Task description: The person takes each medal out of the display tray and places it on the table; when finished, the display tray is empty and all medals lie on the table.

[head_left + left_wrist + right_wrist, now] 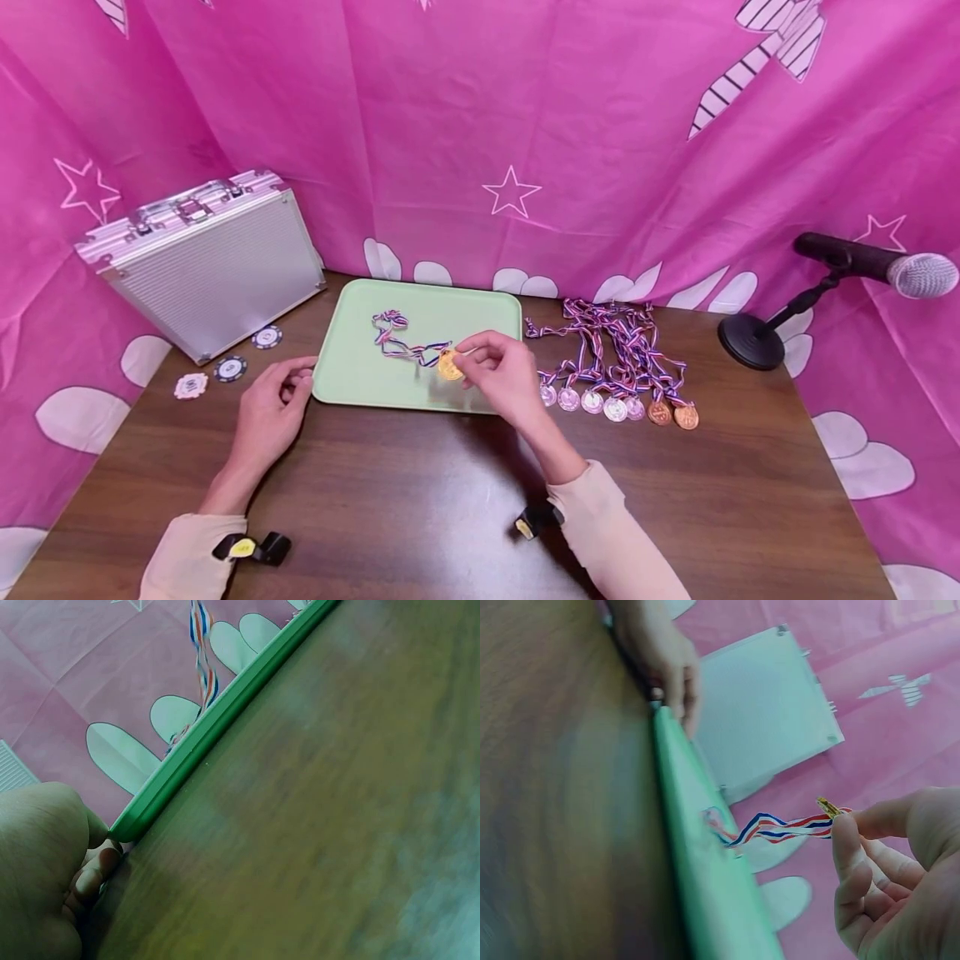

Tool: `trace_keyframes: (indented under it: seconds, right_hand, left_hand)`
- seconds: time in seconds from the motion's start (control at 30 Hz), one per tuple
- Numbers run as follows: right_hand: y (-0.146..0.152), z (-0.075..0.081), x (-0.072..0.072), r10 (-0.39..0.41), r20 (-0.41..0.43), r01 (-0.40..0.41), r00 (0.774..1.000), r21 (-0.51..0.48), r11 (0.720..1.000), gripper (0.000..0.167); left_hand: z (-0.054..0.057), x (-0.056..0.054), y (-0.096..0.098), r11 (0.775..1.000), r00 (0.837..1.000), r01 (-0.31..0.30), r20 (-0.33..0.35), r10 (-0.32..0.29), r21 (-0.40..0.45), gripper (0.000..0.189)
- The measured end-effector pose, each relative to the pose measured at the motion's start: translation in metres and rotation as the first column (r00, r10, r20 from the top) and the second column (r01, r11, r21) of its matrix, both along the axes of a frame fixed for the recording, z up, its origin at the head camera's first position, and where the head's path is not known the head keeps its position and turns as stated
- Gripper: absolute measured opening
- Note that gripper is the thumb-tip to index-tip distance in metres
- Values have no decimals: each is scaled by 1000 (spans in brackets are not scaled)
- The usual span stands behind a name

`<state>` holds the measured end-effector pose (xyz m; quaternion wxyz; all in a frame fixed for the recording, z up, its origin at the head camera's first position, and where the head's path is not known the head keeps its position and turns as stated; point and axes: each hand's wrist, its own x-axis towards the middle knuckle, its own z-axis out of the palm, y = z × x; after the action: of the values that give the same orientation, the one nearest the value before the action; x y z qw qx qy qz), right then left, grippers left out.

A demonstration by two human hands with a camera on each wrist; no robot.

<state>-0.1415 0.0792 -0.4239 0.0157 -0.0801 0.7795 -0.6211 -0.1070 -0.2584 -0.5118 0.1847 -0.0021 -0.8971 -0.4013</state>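
Between thumb and forefinger, my right hand (501, 375) pinches a gold medal (449, 365) above a light green tray (352, 386). From the medal a red, white and blue ribbon (772, 827) trails down to the tray, its far end bunched toward the back left. My left hand (272, 410) grips the tray's near left corner, thumb on top and fingers low against the edge (126, 825). Right of the tray lie silver medals (592, 402) and bronze medals (686, 416) in a row, their striped ribbons (615, 333) heaped behind them.
A silver metal case (225, 262) stands at the back left. In front of it lie a pink-and-white poker chip (191, 386) and two dark chips (230, 368). A microphone (862, 260) on a round-based stand is at the right. Pink curtain (450, 125) hangs behind the wooden table (420, 500).
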Motion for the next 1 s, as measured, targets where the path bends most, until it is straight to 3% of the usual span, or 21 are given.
trace_keyframes:
  seconds: [0.37,0.57,0.67,0.8,0.9,1.0]
  right_hand:
    - [60,40,18,-33,-90,25,995,-92,995,16]
    - [100,63,35,-80,-66,66,995,-190,980,17]
    - [121,80,43,-144,-65,118,987,-298,947,15]
    - [149,105,45,-232,-97,165,968,-449,878,25]
    - [173,118,34,-304,-103,206,947,-531,822,21]
    - [199,126,14,-377,-86,252,922,-606,755,13]
  left_hand:
    - [2,1,0,1000,1000,-6,14,6,-6,28]
    - [1,1,0,1000,1000,-3,14,3,-10,28]
    - [1,1,0,1000,1000,0,10,0,-10,28]
    - [1,0,-1,1000,1000,0,8,0,-11,28]
    - [1,0,-1,1000,1000,0,10,0,-13,28]
    - [1,0,0,1000,1000,0,11,1,-13,28]
